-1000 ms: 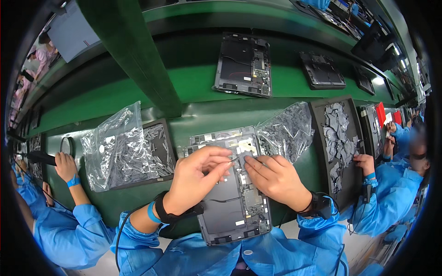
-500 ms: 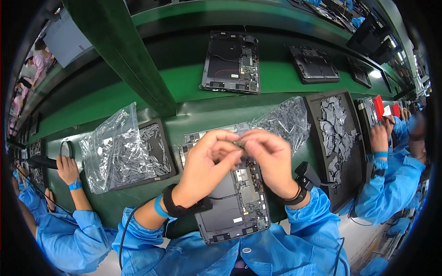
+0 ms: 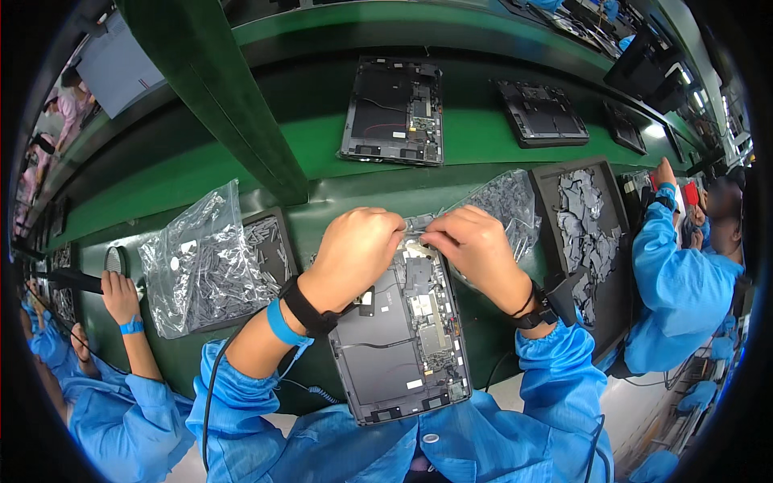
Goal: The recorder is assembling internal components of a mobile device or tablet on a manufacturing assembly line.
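In front of me lies an opened flat computer housing (image 3: 370,314), dark grey, with a bare circuit board (image 3: 435,338) along its right side. My left hand (image 3: 354,253) reaches over its far part, fingers pinched at the far edge. Close beside it, my right hand (image 3: 475,245) is also closed in a pinch, thumb and forefinger low over the upper right corner of the housing. Whatever small thing the fingertips grip is too hidden to make out. A black cable (image 3: 374,344) crosses the housing's middle.
On the left, a clear bag of grey strips (image 3: 201,278) rests on a dark tray (image 3: 283,251). Another bag (image 3: 519,213) and a tray (image 3: 620,209) of thin grey pieces stand right. Opened housings (image 3: 390,109) sit on the green line beyond a post (image 3: 213,88). Co-workers flank me.
My hands have come down from above the housing to its far edge, the fingertips lower. The housings on the line have shifted slightly left. The right co-worker's arm has moved up.
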{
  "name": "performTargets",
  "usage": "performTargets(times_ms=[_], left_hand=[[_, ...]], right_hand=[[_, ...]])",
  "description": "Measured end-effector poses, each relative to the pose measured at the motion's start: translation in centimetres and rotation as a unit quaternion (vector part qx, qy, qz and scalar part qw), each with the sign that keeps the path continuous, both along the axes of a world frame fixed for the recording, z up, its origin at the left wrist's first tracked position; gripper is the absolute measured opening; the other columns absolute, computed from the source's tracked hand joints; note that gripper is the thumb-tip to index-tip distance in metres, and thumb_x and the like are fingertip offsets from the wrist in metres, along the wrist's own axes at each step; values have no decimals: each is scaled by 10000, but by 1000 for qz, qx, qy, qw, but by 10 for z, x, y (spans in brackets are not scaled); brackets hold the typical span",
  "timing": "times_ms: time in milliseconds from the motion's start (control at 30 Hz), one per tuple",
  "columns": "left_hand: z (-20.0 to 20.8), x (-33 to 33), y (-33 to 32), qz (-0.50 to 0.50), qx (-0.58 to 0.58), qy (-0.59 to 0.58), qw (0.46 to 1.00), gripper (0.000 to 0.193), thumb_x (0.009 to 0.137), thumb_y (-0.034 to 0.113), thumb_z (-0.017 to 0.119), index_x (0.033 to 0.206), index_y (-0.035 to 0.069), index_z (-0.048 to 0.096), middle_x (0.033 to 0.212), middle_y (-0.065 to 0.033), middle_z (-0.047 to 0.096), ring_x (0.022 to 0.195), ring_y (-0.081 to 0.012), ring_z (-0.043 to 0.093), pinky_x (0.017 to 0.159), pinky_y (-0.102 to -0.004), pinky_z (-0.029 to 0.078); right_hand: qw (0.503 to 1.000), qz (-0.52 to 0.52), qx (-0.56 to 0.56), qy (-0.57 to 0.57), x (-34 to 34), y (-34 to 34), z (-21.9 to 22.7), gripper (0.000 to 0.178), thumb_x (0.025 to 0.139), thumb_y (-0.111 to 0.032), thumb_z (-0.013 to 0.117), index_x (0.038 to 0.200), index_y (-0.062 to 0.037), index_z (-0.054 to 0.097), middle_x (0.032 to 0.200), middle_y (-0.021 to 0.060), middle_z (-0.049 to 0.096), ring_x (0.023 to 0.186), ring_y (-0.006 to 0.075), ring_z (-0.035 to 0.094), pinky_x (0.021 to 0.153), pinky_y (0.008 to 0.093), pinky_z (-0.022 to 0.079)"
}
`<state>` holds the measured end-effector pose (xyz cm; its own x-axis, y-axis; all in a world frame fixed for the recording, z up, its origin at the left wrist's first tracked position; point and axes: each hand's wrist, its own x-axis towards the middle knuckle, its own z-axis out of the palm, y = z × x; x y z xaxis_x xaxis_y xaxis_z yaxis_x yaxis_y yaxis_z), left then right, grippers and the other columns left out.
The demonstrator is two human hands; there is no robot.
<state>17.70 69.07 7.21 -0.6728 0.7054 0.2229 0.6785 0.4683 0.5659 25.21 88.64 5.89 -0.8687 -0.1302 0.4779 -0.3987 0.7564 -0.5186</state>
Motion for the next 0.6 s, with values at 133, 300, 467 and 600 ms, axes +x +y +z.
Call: performTargets(times_ms=[133, 300, 467, 600], left_hand=[[-2, -7, 4, -29, -38, 22, 999, 116, 797, 93, 656, 856, 16, 721, 856, -142, 698, 839, -336, 659, 744, -416, 525], [-6, -13, 4, -24, -27, -30, 999, 102, 783, 106, 669, 832, 43, 733, 824, -124, 700, 817, -321, 661, 722, -420, 526], [-8, -15, 5, -38, -29, 2, 999, 96, 780, 132, 678, 805, 56, 731, 807, -116, 697, 790, -314, 660, 688, -415, 529], [-10, -11, 8, -37, -48, 52, 997, 93, 781, 140, 681, 761, 53, 705, 770, -109, 681, 773, -310, 654, 681, -424, 525]], right_hand=[[992, 18, 109, 55, -1, -2, 0, 130, 719, -40, 686, 846, -38, 658, 816, 74, 580, 788, 257, 585, 688, 359, 509], [976, 28, 210, 50, -2, -5, 9, 125, 691, -69, 622, 813, -45, 635, 830, 64, 546, 820, 233, 569, 719, 337, 508], [957, 26, 288, 26, -7, -13, 17, 73, 688, -88, 628, 745, -57, 596, 813, 69, 540, 818, 231, 560, 724, 328, 506], [951, 21, 307, 26, -10, -17, 18, 84, 679, -92, 641, 741, -59, 596, 810, 72, 541, 829, 230, 563, 722, 322, 509]])
